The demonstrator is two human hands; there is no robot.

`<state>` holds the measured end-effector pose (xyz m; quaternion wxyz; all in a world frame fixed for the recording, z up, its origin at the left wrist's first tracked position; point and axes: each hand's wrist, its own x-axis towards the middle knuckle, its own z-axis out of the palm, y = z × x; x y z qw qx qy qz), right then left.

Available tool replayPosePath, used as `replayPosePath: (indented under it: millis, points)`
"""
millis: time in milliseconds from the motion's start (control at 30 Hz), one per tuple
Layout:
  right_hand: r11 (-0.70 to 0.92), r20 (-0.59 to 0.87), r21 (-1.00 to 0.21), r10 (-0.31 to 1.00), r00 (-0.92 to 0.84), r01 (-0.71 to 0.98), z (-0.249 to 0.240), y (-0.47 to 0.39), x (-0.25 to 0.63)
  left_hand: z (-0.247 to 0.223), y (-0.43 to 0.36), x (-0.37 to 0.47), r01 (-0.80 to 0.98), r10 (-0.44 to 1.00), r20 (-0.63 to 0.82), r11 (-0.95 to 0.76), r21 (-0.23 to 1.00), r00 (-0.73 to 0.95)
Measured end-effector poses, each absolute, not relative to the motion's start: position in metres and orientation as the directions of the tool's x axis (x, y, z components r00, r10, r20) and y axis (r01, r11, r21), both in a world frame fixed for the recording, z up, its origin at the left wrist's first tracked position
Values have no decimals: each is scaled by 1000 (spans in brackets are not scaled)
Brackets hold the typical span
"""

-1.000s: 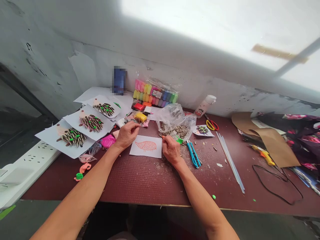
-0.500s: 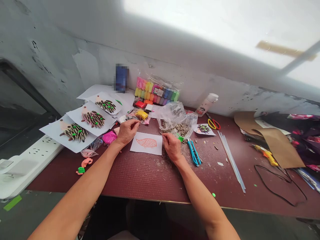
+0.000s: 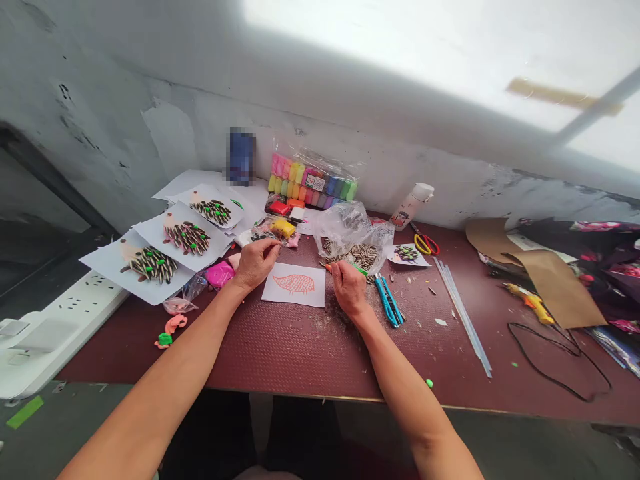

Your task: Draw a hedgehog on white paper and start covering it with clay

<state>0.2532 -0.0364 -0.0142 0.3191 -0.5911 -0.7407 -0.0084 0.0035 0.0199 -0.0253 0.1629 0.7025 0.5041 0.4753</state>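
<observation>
A white card (image 3: pixel 293 285) with an orange drawing of a hedgehog-like shape lies flat on the table between my hands. My left hand (image 3: pixel 257 262) is closed in a pinch above the card's upper left corner, near a yellow clay packet (image 3: pixel 283 228); what it holds is too small to name. Just right of the card my right hand (image 3: pixel 349 285) is closed, with a small orange-tipped bit at its fingertips that I cannot make out. Behind it, striped seeds (image 3: pixel 363 256) lie in and around a clear plastic bag (image 3: pixel 345 223).
Finished seed hedgehog cards (image 3: pixel 150 264) overlap at the left by a white power strip (image 3: pixel 75 320). Rightward are a blue cutter (image 3: pixel 389 301), scissors (image 3: pixel 426 245), a bottle (image 3: pixel 411 205), glue sticks (image 3: pixel 465 319) and a yellow glue gun (image 3: pixel 537 310) with a cable. Coloured clay packs (image 3: pixel 313 183) stand behind.
My right hand has shifted slightly right and turned, so an orange-tipped bit now shows at its fingers. The left hand stays nearly in place. The view has moved a little.
</observation>
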Motion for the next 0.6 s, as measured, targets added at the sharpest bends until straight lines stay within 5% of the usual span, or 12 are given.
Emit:
replayPosePath:
  millis: [300, 600]
  points:
    - [190, 527, -412, 848, 63, 891, -10, -23, 280, -28, 22, 3, 535, 869, 493, -437, 723, 44]
    - [259, 508, -385, 861, -31, 886, -13, -30, 265, -28, 22, 4, 538, 873, 487, -426, 727, 33]
